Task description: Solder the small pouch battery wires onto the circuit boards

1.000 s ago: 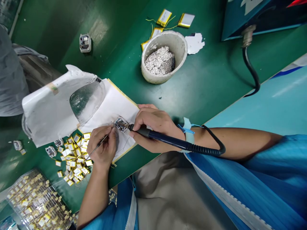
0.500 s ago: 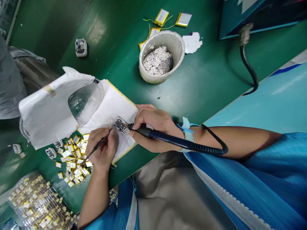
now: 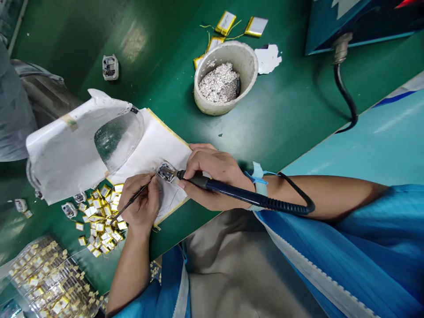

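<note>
My right hand is closed around a soldering iron, whose cable loops back over my forearm. The iron's tip reaches into a small white-cased device with electronics inside, lying on a white paper sheet. My left hand pinches a thin dark pair of tweezers, its point at the left edge of the device. Whether the tips touch the parts inside is too small to tell.
A round pot of silvery shavings stands beyond my hands, with several yellow-edged battery cells behind it. A curved clear-and-white shield leans at left. More cells lie heaped near a full tray. The station box is upper right.
Both hands stay almost in place, with the iron and tweezers still at the device. The camera view has shifted slightly.
</note>
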Available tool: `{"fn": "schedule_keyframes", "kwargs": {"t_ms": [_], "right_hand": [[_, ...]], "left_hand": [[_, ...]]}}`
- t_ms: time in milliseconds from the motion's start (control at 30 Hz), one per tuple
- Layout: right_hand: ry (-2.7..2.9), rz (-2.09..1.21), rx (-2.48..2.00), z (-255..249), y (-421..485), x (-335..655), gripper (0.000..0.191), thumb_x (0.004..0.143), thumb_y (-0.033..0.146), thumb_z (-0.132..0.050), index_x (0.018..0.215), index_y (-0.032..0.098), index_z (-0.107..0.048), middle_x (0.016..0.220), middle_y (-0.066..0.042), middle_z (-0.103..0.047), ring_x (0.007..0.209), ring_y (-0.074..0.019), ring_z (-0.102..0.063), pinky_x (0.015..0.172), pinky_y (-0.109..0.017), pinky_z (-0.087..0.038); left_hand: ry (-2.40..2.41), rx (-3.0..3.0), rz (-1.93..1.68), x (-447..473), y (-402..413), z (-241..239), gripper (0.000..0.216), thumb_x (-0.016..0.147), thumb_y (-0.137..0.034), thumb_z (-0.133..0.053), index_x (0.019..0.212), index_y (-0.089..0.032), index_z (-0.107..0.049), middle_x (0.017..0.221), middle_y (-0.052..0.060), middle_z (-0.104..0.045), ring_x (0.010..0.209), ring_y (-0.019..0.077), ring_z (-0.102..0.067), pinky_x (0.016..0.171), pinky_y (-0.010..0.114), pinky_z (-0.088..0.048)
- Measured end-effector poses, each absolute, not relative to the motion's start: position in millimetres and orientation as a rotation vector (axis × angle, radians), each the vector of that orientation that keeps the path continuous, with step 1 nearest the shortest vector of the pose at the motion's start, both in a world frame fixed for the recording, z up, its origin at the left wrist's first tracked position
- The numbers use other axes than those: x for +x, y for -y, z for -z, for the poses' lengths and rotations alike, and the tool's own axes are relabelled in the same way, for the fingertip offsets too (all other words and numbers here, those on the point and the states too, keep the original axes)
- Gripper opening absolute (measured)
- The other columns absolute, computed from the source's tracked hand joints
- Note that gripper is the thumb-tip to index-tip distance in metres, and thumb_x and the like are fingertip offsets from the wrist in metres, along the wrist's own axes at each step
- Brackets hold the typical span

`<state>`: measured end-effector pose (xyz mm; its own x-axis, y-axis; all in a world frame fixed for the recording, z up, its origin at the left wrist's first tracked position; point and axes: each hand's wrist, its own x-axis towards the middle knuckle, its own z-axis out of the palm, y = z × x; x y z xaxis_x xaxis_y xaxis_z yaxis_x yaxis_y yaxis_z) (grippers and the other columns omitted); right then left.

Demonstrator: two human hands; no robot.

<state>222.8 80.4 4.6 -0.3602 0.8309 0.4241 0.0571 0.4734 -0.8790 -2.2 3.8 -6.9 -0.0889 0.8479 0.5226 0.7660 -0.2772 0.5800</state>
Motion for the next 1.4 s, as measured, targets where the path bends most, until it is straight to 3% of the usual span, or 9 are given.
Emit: {"fn": "schedule_keyframes", "kwargs": {"t_ms": [433, 800, 1033, 1400], "right_hand": [[1.802, -0.984, -0.747, -3, -79, 223, 0.017, 0.093, 0.018, -0.072, 0.089, 0.026, -0.057, 0.073, 0.005, -0.067, 0.07, -0.0164, -0.067, 0.094, -0.039, -0.053], [1.717, -0.983, -0.731, -5, -82, 224, 0.02, 0.094, 0.019, -0.075, 0.087, 0.026, -0.057, 0.073, 0.003, -0.068, 0.069, -0.0163, -0.067, 0.078, -0.036, -0.054], [1.698, -0.956, -0.726, -3, -82, 222, 0.02, 0.092, 0.019, -0.076, 0.087, 0.026, -0.059, 0.073, 0.003, -0.068, 0.067, -0.0168, -0.067, 0.078, -0.037, -0.056], [1.71, -0.951, -0.761, -5, -81, 222, 0.019, 0.093, 0.019, -0.076, 0.088, 0.026, -0.059, 0.076, 0.002, -0.071, 0.07, -0.0175, -0.068, 0.077, -0.036, -0.056]], "left_hand": [[-1.84, 2.072, -1.229, -4, -2, 8, 0.023, 0.094, -0.012, -0.082, 0.112, -0.021, -0.072, 0.098, 0.004, -0.082, 0.093, 0.0189, -0.081, 0.083, 0.034, -0.066], [-1.748, 1.948, -1.363, -9, -3, -2, 0.025, 0.092, -0.008, -0.082, 0.112, -0.021, -0.073, 0.1, 0.004, -0.082, 0.095, 0.0193, -0.082, 0.083, 0.036, -0.067], [-1.599, 1.967, -1.061, -32, 3, -19, 0.014, 0.095, -0.017, -0.082, 0.102, -0.024, -0.073, 0.104, 0.005, -0.084, 0.098, 0.0205, -0.082, 0.086, 0.04, -0.069], [-1.731, 1.89, -1.18, -20, 0, -10, 0.01, 0.096, -0.02, -0.083, 0.1, -0.022, -0.074, 0.096, 0.005, -0.083, 0.091, 0.0203, -0.083, 0.081, 0.037, -0.069]]}}
